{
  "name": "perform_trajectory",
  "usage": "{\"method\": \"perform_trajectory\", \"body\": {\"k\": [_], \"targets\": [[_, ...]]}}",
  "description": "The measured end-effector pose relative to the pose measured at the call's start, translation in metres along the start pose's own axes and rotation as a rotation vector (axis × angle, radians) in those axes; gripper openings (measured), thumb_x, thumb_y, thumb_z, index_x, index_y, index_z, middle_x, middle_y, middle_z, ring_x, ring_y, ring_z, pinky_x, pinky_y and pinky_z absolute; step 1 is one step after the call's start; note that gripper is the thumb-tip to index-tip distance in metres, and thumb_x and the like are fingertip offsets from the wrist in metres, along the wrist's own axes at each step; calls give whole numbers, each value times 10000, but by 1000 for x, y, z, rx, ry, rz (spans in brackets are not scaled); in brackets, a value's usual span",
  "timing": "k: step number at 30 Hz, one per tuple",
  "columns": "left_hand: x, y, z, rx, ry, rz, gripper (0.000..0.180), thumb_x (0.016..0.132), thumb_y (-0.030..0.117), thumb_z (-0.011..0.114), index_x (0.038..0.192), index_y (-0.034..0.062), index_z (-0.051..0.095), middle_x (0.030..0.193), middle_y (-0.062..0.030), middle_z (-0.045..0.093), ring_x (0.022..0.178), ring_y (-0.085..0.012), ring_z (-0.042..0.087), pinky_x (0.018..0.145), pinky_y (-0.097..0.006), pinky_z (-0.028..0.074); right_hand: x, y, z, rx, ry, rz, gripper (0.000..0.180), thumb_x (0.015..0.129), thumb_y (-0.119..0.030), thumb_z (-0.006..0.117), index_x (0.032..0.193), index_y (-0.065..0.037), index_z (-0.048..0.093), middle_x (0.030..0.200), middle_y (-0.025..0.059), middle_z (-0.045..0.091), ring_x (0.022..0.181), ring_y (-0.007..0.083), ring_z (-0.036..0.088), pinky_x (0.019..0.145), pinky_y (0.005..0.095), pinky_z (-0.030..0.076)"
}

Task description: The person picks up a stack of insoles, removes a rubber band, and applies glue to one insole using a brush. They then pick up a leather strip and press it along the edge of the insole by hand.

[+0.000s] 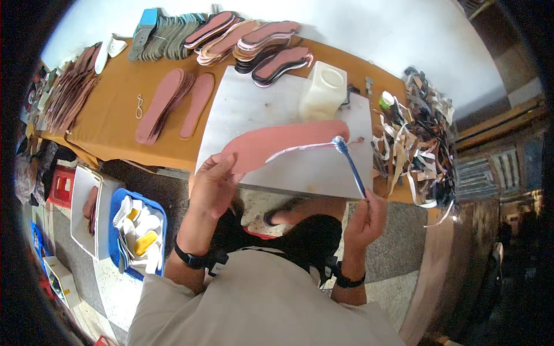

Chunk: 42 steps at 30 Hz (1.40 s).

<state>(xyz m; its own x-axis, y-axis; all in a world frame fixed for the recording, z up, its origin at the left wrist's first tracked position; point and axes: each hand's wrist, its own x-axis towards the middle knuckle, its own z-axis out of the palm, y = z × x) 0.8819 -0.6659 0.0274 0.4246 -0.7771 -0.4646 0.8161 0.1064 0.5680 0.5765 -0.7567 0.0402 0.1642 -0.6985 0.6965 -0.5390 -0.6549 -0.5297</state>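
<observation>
My left hand pinches one end of a pink insole, thumb on top, over the white board. A line of white glue runs along the insole's near edge. With my right hand I grip the end of a blue toothbrush. Its bristles, coated white, touch the insole near the right end. Behind the insole stands a cream plastic container with an opening in its side.
Stacks of insoles line the back of the brown-covered table. More pink insoles lie left of the board. Tangled straps heap at the right end. A blue basket of white pieces and a white bin stand on the floor.
</observation>
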Motion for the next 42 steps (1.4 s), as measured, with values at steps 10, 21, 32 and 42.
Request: {"method": "perform_trajectory", "body": {"k": [10, 21, 32, 42], "targets": [[1, -3, -12, 107, -31, 189, 118, 940, -4, 685, 980, 67, 599, 1002, -81, 700, 876, -166, 692, 783, -334, 613, 5, 7, -4, -37, 5, 86, 213, 965, -54, 608, 1139, 21, 706, 1051, 169, 721, 940, 328, 672, 856, 418, 523], [-9, -11, 4, 362, -110, 463, 142, 911, -75, 685, 953, 19, 588, 962, -126, 718, 883, -198, 717, 821, -366, 630, 5, -19, 15, 75, -110, 152, 199, 947, -35, 623, 1119, 5, 715, 930, 164, 693, 859, 311, 674, 775, 384, 530], [-11, -14, 24, 487, -124, 530, 154, 880, -76, 732, 950, 2, 619, 943, -93, 712, 878, -149, 696, 835, -306, 592, 3, -48, 16, 163, -169, 78, 233, 906, 7, 643, 1131, -4, 700, 931, 157, 693, 836, 333, 645, 777, 421, 520], [-17, -20, 32, 527, -161, 621, 174, 852, -87, 760, 898, 25, 634, 877, -47, 710, 804, -102, 666, 750, -260, 562, 3, -59, 26, 216, -214, -128, 219, 930, 33, 592, 1128, 40, 687, 927, 158, 675, 806, 257, 651, 720, 340, 511]]}}
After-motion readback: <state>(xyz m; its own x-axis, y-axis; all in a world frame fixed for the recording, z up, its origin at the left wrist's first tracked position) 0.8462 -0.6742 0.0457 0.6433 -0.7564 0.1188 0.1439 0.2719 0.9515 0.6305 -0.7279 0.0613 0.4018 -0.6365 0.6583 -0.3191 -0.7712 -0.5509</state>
